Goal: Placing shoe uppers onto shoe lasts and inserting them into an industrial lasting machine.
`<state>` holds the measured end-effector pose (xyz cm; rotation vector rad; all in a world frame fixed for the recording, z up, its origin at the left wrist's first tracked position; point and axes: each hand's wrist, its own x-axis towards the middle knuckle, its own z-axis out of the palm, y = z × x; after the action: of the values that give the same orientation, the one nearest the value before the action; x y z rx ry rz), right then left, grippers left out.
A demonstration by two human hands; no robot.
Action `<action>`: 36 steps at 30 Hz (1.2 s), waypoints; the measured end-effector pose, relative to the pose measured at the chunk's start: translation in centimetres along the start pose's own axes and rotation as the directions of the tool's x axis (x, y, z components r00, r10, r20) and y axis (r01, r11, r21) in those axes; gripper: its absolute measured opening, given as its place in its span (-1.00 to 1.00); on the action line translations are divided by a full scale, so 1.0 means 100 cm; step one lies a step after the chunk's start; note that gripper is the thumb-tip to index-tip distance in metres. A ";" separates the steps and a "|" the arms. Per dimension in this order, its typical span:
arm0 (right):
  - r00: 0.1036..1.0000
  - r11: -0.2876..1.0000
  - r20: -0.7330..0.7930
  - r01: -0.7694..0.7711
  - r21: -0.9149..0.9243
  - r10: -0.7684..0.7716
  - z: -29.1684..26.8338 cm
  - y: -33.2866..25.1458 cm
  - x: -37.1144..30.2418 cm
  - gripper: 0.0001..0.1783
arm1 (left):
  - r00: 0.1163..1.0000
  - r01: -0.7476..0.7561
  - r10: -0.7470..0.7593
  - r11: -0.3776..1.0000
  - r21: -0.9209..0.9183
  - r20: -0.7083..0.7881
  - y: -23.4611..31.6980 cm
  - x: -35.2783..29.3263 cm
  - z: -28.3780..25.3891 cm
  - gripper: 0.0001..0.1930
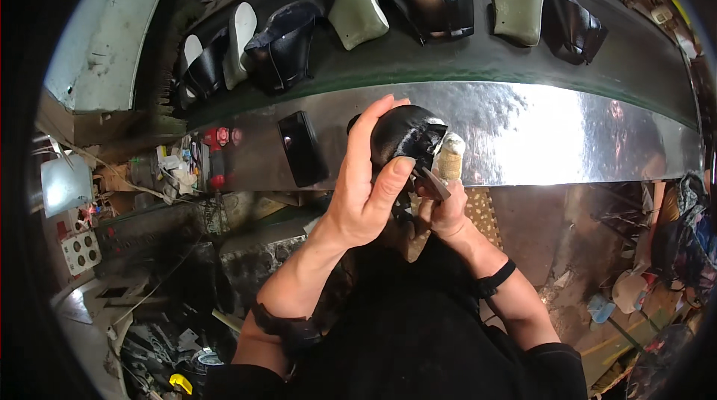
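Observation:
My left hand (pixel 358 198) is wrapped round a black leather shoe upper (pixel 399 131), fingers along its far left side and thumb on its near side. The upper is held over the near edge of the metal bench, with loose, crumpled leather at its right end. Against that end, my right hand (pixel 448 213) grips a dark metal hand tool (pixel 433 185), which looks like pincers; its jaws are partly hidden. Beside the tool stands a finger-shaped tan and white wrapping (pixel 451 158), apparently on my right thumb.
On the dark belt (pixel 448 64) beyond the shiny bench (pixel 343 101) are several black shoe uppers (pixel 284 45) and olive wedge-shaped pieces (pixel 358 8). A black phone (pixel 302 147) lies left of my hands. Red objects (pixel 216 137) sit at the bench's left end.

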<state>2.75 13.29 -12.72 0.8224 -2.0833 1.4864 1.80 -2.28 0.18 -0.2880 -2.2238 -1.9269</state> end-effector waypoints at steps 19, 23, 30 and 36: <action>0.921 0.937 0.268 -0.206 -0.282 0.284 -0.077 -0.054 0.037 -0.68 | 0.984 -0.012 0.059 0.965 0.264 -0.170 0.010 0.009 0.018 -0.54; 0.935 0.931 0.213 -0.216 -0.293 0.284 -0.069 -0.052 0.045 -0.66 | 0.969 -0.075 0.149 0.938 0.339 -0.198 0.002 0.002 0.019 -0.54; 0.965 0.954 0.205 -0.104 -0.281 0.165 -0.066 -0.043 0.048 -0.67 | 0.965 -0.145 0.216 0.910 0.389 -0.146 -0.001 -0.005 0.012 -0.51; 0.980 0.991 0.151 -0.133 0.025 0.127 -0.034 -0.039 0.003 -0.65 | 0.983 -0.125 0.162 0.929 0.348 -0.080 0.004 -0.011 0.008 -0.47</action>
<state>5.32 15.51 -8.74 0.8483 -2.2653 1.5764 3.00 -1.48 0.17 -0.2773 -2.3401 -1.4147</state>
